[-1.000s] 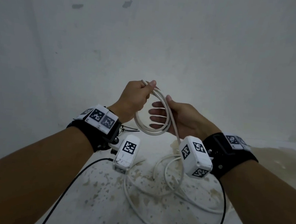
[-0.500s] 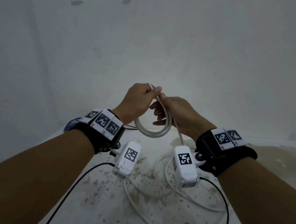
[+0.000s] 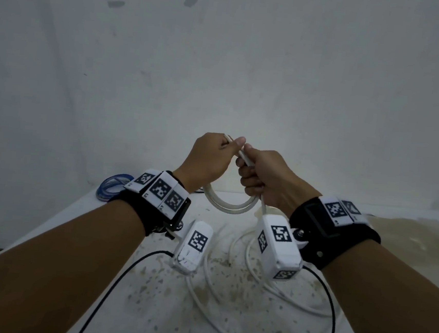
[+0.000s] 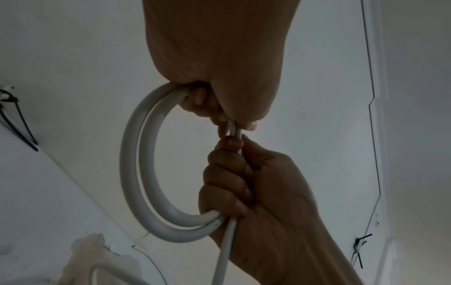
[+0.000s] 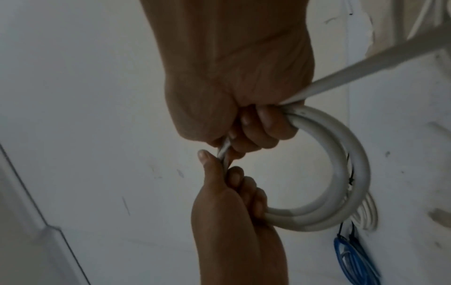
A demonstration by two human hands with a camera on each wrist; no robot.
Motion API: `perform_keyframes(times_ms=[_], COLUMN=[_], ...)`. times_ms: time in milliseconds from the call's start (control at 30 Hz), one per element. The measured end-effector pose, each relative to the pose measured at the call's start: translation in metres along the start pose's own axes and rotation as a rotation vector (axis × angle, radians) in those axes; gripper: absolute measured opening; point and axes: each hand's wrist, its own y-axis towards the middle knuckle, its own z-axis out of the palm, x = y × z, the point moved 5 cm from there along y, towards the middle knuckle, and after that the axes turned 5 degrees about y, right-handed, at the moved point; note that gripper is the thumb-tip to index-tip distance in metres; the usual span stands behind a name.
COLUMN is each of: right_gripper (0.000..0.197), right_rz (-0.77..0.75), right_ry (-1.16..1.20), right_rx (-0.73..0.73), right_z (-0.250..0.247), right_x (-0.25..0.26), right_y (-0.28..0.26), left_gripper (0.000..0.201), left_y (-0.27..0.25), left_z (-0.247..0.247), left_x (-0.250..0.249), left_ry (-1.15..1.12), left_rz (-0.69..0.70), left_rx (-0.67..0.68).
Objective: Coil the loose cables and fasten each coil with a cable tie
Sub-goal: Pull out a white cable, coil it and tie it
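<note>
The thick white round plastic-sheathed cable (image 3: 229, 206), two loops held above the stained white table (image 3: 146, 307), looks springy and light, best gripped where the turns cross. The left hand (image 3: 208, 160) and right hand (image 3: 263, 176) both curl round that top; slack trails onto the table.

white cable (image 3: 229, 207), blue coil (image 3: 112, 187), black-and-white checkered wristbands (image 3: 161, 191)

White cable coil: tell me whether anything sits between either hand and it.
Nothing visible does. The left hand and right hand both already grip the white round cable coil directly, fingers curled around its strands; the uncoiled tail trails to the speckled white tabletop.
</note>
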Motion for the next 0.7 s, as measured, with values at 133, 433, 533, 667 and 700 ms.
perform_keyframes(times_ms=[133,433,533,667,700], right_gripper=[0.043,0.046,0.046,0.046,0.046], right_rz=[-0.173,-0.37,-0.369,-0.33,-0.32], right_ry=[0.146,0.507,0.551,0.538,0.494], right_rx=[-0.292,-0.512,-0.516,-0.503,-0.501], right_z=[-0.013,-0.032,-0.033,-0.03,-0.03], right_x=[0.011,0.03,0.027,0.022,0.021], right_y=[0.002,-0.001,-0.003,-0.003,-0.003], left_gripper=[0.046,0.057,0.036,0.016,0.02], left_y=[-0.003,-0.061,-0.051,-0.039,-0.037], left_z=[-0.009,0.042,0.052,0.05,0.048], left_x=[-0.001,-0.018,-0.013,-0.01,-0.006], left_ry=[0.197,-0.685,-1.127,-1.08,-1.015], left_rz=[-0.126,-0.898,-1.071,-0.944,-0.914], left_rx=[-0.115,0.499,0.311,0.1,0.048])
